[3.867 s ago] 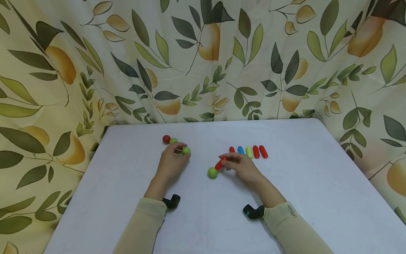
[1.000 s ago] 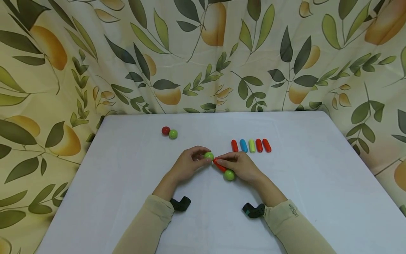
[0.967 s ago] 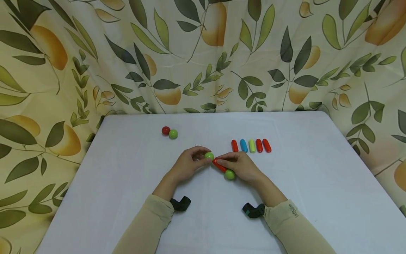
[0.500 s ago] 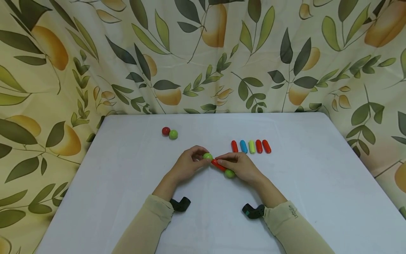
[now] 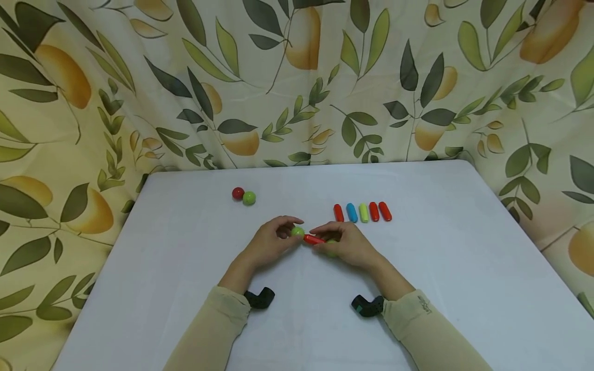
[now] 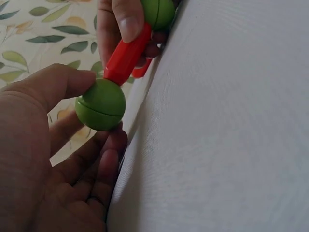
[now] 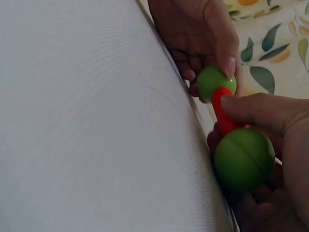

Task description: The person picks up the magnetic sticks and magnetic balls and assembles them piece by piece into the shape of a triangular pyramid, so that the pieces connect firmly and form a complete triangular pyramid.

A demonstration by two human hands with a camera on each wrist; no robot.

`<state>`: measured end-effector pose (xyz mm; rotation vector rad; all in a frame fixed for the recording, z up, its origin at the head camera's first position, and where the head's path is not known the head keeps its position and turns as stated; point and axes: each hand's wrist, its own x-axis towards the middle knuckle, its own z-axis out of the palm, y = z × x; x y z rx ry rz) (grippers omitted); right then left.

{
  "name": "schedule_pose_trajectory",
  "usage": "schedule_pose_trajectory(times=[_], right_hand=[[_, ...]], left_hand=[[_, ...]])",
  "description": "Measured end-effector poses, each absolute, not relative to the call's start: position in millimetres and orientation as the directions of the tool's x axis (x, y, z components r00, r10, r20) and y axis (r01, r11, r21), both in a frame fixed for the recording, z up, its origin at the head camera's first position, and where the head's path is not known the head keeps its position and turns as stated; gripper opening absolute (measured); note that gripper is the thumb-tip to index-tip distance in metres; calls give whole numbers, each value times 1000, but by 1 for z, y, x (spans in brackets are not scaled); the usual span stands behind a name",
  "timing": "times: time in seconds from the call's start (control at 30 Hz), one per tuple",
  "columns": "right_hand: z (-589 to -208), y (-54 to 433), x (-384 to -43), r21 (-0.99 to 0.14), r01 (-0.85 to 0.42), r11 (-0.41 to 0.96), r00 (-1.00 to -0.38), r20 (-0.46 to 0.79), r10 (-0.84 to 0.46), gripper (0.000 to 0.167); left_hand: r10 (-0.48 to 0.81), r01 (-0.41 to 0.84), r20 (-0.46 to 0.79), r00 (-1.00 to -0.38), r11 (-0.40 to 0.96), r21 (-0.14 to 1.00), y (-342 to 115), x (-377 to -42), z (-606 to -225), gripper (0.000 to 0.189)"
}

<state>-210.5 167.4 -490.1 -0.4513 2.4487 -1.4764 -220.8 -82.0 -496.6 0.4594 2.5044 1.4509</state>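
Between the thumb and fingers of my left hand (image 5: 269, 242) is a green ball (image 6: 100, 104) with a groove round it. One end of a red rod (image 5: 312, 239) touches that ball; how deep it sits in it I cannot tell. My right hand (image 5: 356, 246) pinches the rod, its thumb lying along it in the right wrist view. At the rod's other end sits a second green ball (image 7: 244, 159), partly hidden by the right hand in the head view. Both hands are close together over the middle of the table.
A dark red ball (image 5: 238, 194) and another green ball (image 5: 249, 198) lie side by side at the back left. Behind the right hand several short rods form a row, with a blue rod (image 5: 352, 213) among red and yellow-green ones. A patterned curtain hangs behind the white table (image 5: 185, 247).
The left hand has brought its green ball rightward from beside the other balls to the red rod. Lately the rod has swung flatter, and the right hand now covers more of the second ball.
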Motion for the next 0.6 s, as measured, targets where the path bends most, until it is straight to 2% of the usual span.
schedule_pose_trajectory(times=[0.2, 0.4, 0.6], right_hand=[[-489, 165, -209, -863, -166, 478, -934, -17, -356, 29], [-490, 166, -209, -854, -177, 490, -935, -10, -355, 26], [-490, 166, -209, -838, -191, 511, -933, -6, -359, 28]], left_hand=[[398, 199, -8, -917, 474, 858, -85, -220, -498, 22], [431, 246, 26, -902, 463, 852, -85, -222, -500, 23], [423, 236, 17, -906, 469, 851, -85, -222, -501, 22]])
